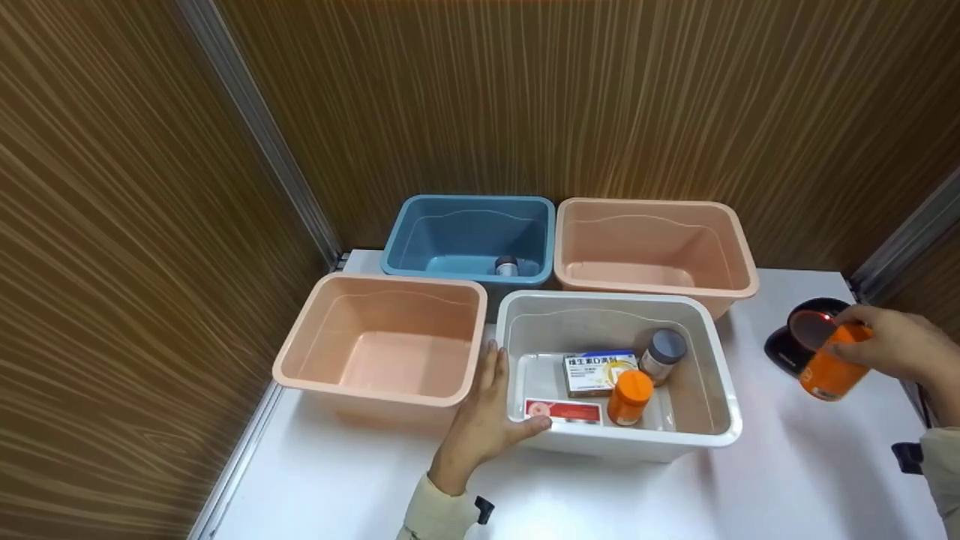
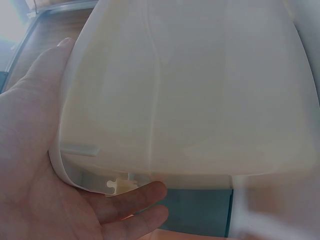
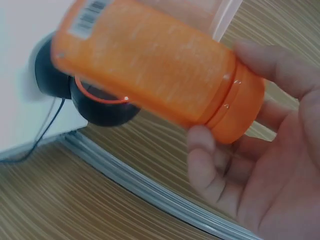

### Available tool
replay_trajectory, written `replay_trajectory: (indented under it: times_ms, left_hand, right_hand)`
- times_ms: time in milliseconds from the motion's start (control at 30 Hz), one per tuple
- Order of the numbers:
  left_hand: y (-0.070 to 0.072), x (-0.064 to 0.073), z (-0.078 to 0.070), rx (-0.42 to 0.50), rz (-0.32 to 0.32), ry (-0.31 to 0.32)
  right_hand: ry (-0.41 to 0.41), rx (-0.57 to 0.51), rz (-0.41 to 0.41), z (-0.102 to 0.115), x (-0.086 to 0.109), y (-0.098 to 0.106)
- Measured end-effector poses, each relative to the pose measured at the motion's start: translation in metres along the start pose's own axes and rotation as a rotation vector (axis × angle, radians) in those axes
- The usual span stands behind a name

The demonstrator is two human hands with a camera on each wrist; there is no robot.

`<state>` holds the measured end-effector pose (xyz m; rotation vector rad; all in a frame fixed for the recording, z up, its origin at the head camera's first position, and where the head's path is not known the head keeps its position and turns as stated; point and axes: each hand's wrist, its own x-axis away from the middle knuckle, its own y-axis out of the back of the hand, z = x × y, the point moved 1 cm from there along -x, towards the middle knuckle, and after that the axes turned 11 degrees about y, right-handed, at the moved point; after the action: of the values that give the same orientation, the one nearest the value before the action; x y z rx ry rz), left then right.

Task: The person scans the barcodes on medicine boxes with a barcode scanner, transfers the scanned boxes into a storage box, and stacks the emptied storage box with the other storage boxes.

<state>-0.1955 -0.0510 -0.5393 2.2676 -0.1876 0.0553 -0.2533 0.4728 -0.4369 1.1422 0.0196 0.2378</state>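
Note:
My right hand [image 1: 900, 341] grips an orange bottle [image 1: 835, 366] by its cap, tilted in front of a black scanner [image 1: 817, 326] with a red light. The bottle's label carries a barcode [image 3: 90, 17] in the right wrist view. My left hand [image 1: 486, 416] touches the near left corner of a white bin [image 1: 600, 444], fingers straight along its side and thumb at the front rim. Inside that bin are a second orange bottle [image 1: 628, 397], a dark-capped bottle [image 1: 664, 356], a white box [image 1: 596, 373] and a red and white box [image 1: 564, 411].
A peach bin [image 1: 379, 394] stands left of the white one. Behind are a blue bin [image 1: 472, 201] holding a small dark-capped bottle [image 1: 507, 266], and another peach bin [image 1: 652, 289]. Wood-patterned walls [image 1: 480, 97] enclose the white table [image 1: 330, 465]. A cable [image 3: 42, 130] runs from the scanner.

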Motion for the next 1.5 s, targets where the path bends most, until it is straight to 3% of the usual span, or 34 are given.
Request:
replay_trajectory:
  times_ms: [333,633,1033,1500]
  left_hand:
    - [0.001,-0.001,0.001,0.002,-0.003,-0.003]
    - [0.0,-0.001,0.001,-0.012,-0.008,-0.003]
    - [0.001,-0.002,0.001,-0.019,-0.018,-0.023]
    - [0.0,0.0,0.001,-0.012,-0.007,-0.005]
  right_hand:
    - [0.075,-0.008,-0.119,0.014,-0.009,0.003]
    - [0.1,0.079,-0.071,0.012,-0.013,0.002]
    - [0.058,-0.007,0.006,0.011,-0.009,0.002]
    - [0.052,0.034,-0.018,0.008,-0.009,-0.002]
